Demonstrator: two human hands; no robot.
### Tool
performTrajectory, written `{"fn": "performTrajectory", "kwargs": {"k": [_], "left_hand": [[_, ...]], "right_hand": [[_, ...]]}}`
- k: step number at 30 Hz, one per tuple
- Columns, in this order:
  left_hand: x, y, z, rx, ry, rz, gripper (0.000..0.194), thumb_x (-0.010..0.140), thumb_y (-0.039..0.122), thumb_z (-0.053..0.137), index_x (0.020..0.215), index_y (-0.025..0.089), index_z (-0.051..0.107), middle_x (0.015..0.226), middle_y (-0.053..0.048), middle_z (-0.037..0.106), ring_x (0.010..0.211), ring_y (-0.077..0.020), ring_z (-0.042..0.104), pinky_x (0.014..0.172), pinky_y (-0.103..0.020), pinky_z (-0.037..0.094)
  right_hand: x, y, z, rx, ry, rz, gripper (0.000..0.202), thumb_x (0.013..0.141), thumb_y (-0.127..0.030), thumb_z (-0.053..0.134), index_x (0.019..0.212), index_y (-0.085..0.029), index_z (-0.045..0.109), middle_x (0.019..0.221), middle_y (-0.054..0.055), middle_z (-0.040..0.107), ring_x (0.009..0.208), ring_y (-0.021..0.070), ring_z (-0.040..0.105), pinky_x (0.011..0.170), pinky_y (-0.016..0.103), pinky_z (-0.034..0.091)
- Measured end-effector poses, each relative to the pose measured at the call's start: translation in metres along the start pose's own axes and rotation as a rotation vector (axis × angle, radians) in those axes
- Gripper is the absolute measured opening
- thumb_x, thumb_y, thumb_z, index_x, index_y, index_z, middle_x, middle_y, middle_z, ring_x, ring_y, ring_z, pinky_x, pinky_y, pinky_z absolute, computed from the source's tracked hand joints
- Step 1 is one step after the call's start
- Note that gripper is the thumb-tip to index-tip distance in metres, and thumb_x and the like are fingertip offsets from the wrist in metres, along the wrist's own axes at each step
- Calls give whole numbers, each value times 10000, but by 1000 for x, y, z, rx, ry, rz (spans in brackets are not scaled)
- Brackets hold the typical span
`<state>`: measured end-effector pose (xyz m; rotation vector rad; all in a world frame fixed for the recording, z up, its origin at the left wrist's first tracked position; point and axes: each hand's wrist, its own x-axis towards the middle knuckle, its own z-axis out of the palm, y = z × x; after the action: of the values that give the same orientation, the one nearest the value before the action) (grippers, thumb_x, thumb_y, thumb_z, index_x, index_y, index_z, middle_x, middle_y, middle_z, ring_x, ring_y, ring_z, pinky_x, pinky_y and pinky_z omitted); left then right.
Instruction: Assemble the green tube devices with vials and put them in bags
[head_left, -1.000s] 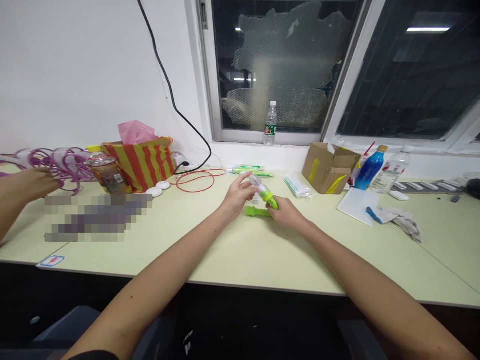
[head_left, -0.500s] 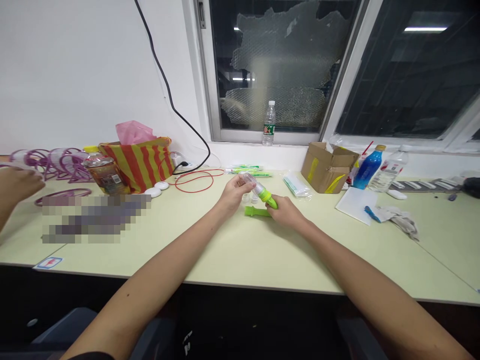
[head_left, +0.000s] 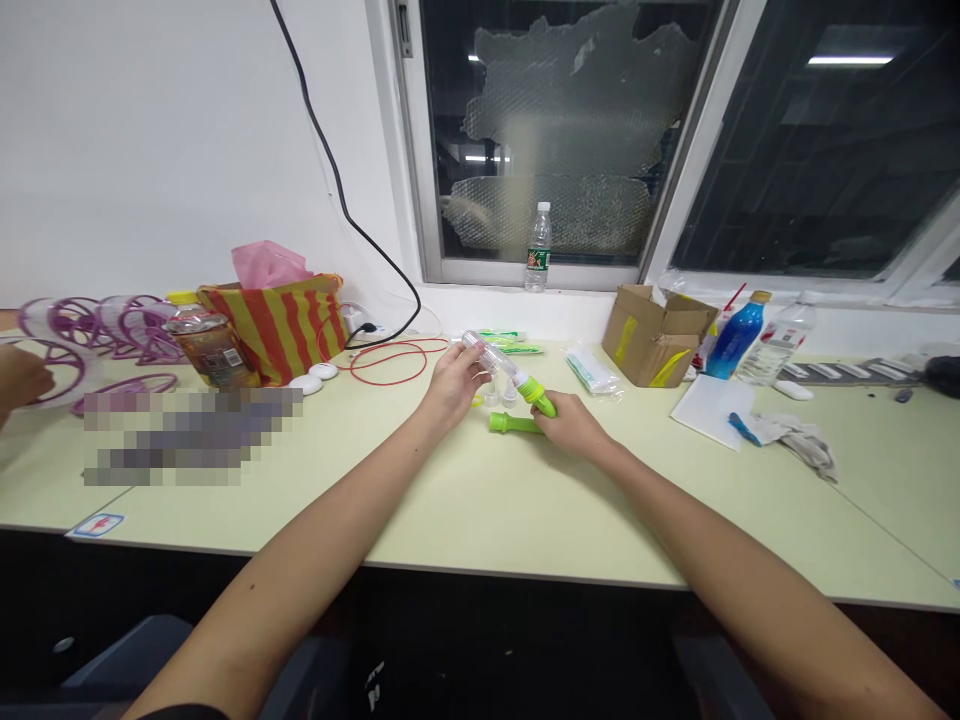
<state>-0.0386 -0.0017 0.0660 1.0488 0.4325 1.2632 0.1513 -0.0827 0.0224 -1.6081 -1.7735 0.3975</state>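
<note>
My left hand (head_left: 450, 385) has its fingers closed around a clear plastic tube (head_left: 487, 355). The tube slants down to the right and meets a white part and ringed collar of a green handle (head_left: 546, 405); whether they still overlap is hard to tell. Around that handle my right hand (head_left: 570, 425) is closed. A second green handle-like piece (head_left: 514, 424) lies just below, its right end hidden by my right hand. Between my hands on the table sit small clear caps (head_left: 509, 396).
Behind are green packaged items (head_left: 517, 348) and a bagged pack (head_left: 594, 372). A cardboard box (head_left: 660, 335), bottles (head_left: 739, 335) and a glove (head_left: 799, 440) stand or lie right. Leftward are a red cable (head_left: 397, 365), a striped bag (head_left: 277, 330) and another person's hand (head_left: 26, 375) near purple hoops.
My left hand has moved up and left with the clear tube, so more of its length shows beyond the collar. My right hand stays put. The other person's hand has shifted left and down.
</note>
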Motion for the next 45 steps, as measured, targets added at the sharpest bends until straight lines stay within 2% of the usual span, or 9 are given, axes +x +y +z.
{"fn": "performTrajectory", "kwargs": {"k": [9, 17, 22, 25, 29, 31, 36, 40, 45], "left_hand": [[1, -5, 1, 139, 37, 54, 419, 612, 197, 778, 991, 177, 601, 843, -35, 668, 750, -154, 642, 688, -291, 496], [35, -11, 39, 719, -353, 213, 303, 586, 139, 765, 851, 179, 624, 766, -5, 632, 689, -141, 577, 646, -251, 429], [62, 6, 52, 981, -363, 383, 279, 577, 91, 720, 831, 185, 652, 713, -3, 615, 648, -143, 523, 613, -250, 375], [65, 27, 34, 1049, -287, 469, 318, 609, 89, 682, 909, 190, 662, 749, -6, 623, 641, -137, 517, 623, -247, 376], [53, 47, -11, 1173, -175, 445, 341, 627, 110, 663, 957, 199, 664, 772, -6, 623, 636, -137, 520, 630, -244, 388], [45, 47, -35, 1273, -112, 403, 375, 635, 129, 644, 1002, 203, 654, 783, -5, 620, 675, -148, 536, 656, -249, 401], [31, 33, -77, 1511, -203, 214, 502, 680, 234, 599, 1180, 205, 568, 861, -15, 627, 736, -169, 573, 684, -280, 436], [26, 28, -85, 1532, -249, 195, 500, 689, 272, 602, 1183, 203, 568, 882, -23, 627, 769, -175, 589, 706, -289, 454], [15, 30, -77, 1441, -325, 214, 458, 717, 332, 633, 1156, 210, 587, 849, -4, 623, 752, -159, 584, 691, -273, 464]], "right_hand": [[5, 7, 1, 177, 123, 83, 182, 758, -303, 514, 830, -184, 632, 634, -10, 570, 594, 159, 517, 572, 268, 387], [13, 15, -14, 359, 281, 120, 178, 772, -323, 503, 875, -191, 562, 501, -54, 457, 409, 128, 439, 440, 257, 374], [15, 19, -20, 402, 338, 116, 167, 771, -314, 494, 879, -197, 546, 521, -58, 435, 380, 122, 425, 385, 250, 356], [14, 20, -20, 363, 331, 110, 177, 777, -326, 497, 878, -192, 553, 526, -48, 445, 420, 128, 440, 416, 252, 375], [13, 19, -18, 315, 327, 92, 189, 770, -340, 505, 847, -181, 573, 533, -33, 473, 480, 137, 467, 491, 263, 402], [14, 18, -17, 309, 333, 90, 189, 759, -335, 513, 835, -178, 585, 536, -30, 485, 495, 139, 473, 516, 267, 405], [14, 20, -15, 300, 349, 71, 165, 753, -314, 525, 814, -182, 603, 526, -32, 495, 493, 136, 473, 538, 269, 403], [13, 20, -13, 291, 343, 60, 157, 754, -312, 529, 800, -182, 604, 515, -33, 494, 486, 138, 476, 534, 269, 398], [13, 21, -10, 281, 336, 48, 157, 745, -312, 540, 806, -182, 605, 507, -35, 496, 474, 138, 472, 520, 266, 388]]}}
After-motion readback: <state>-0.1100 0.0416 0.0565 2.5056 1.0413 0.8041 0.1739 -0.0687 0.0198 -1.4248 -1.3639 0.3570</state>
